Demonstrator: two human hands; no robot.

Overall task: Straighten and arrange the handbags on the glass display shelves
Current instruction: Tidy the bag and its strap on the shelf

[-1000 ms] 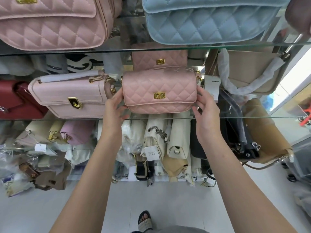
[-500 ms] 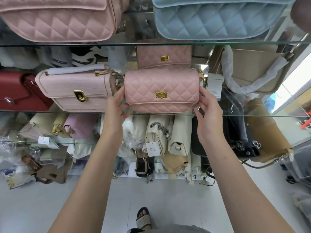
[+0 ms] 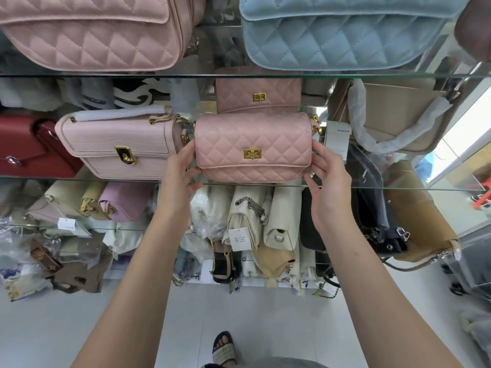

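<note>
1. Above both hands, the upper glass shelf (image 3: 345, 75) carries a big pink quilted bag (image 3: 93, 33) and a pale blue quilted bag (image 3: 345, 35); the frame's top edge cuts off both, so their flaps and handles are only partly seen.
2. Up and to the right of the right hand (image 3: 330, 189), a beige bag (image 3: 398, 112) has its strap wrapped in white foam; its right side is blurred behind glass.
3. Left of the left hand (image 3: 178, 179) stands a pale pink croc-textured bag (image 3: 117, 144) with a gold buckle, and further left a red bag (image 3: 29, 147) runs off the frame edge.
4. Between the two hands, the small pink quilted handbag (image 3: 252, 147) stands upright on the middle glass shelf (image 3: 398, 186), near its front edge, flap facing the camera, gold turn-lock centred (its chain shows only as gold links at the top right corner).
5. Directly behind it a matching pink bag (image 3: 257, 94) is half hidden; it may be a mirror reflection, which cannot be told.
6. The left hand is loosely spread, fingers against the handbag's left end; the right hand, likewise spread, touches the right end with its fingertips.
7. Just above the right hand a white tag (image 3: 337, 142) hangs; its print is too small to read.
</note>
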